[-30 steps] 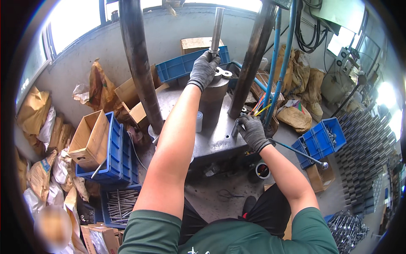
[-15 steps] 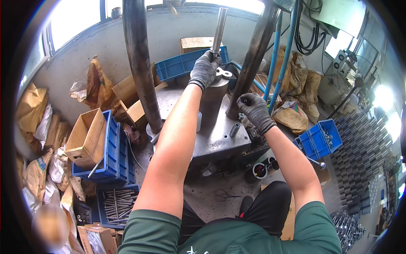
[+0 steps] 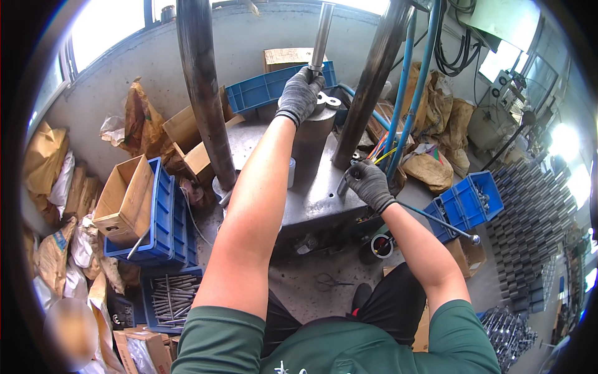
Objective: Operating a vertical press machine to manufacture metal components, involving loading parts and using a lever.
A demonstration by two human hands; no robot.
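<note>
Gloves cover both hands at a steel press bed (image 3: pixel 317 193). The left hand (image 3: pixel 300 93), far out at twelve o'clock, is closed around the foot of an upright steel rod (image 3: pixel 321 34) where it meets a grey cylinder (image 3: pixel 311 140) standing on the bed — fingers wrapped, not spread. The right hand (image 3: pixel 369 182), at about two o'clock from the picture's middle, is curled on a short metal piece (image 3: pixel 343 184) at the bed's right edge, just beside a dark column (image 3: pixel 372 81); a second column (image 3: pixel 202 93) rises at eleven o'clock. A thin lever (image 3: pixel 439 222) runs out toward three o'clock, past blue bins (image 3: pixel 464 202). A cardboard box (image 3: pixel 124 193) sits in a blue crate (image 3: pixel 168 218) at nine o'clock.
</note>
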